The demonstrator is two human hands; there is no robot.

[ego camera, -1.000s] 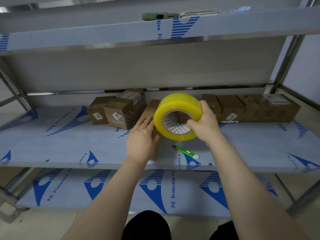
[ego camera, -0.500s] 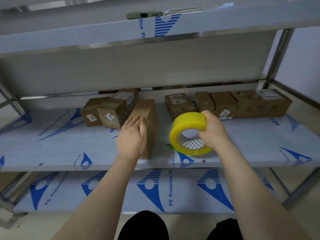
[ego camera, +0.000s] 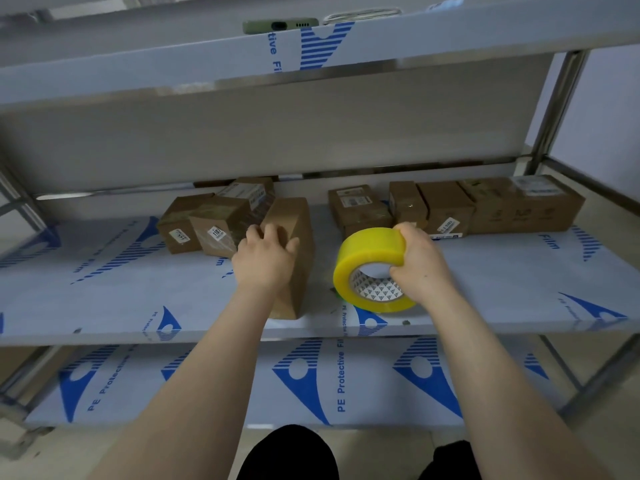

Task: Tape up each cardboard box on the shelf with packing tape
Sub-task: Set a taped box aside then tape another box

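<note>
1. The left hand [ego camera: 266,258] rests on a tall box [ego camera: 298,220] of brown cardboard. Its fingers bend over the box's upper left edge and the thumb lies against the nearer face, so it grips the box rather than lying flat on it.
2. The tall box stands on end on the middle shelf [ego camera: 121,289], near the front edge and just beside the left group of boxes [ego camera: 214,220].
3. The right hand [ego camera: 422,265] holds a yellow tape roll [ego camera: 367,251]. The fingers are wrapped over the outer band and the thumb is hooked into the printed core.
4. The roll is upright on its edge, with the open core facing the camera. It sits to the right of the tall box and apart from it. Whether its lower rim touches the shelf I cannot tell.
5. A sliver of something green [ego camera: 335,292] shows at the roll's lower left, mostly hidden behind it.
6. A right row of boxes [ego camera: 446,206] lines the back of the same shelf, several bearing white labels.
7. The left group sits jumbled, two of its boxes showing small white stickers.
8. The shelves wear white film printed in blue – the lower shelf [ego camera: 363,386] too.
9. A green phone [ego camera: 280,26] lies on the upper shelf, at its front edge.
</note>
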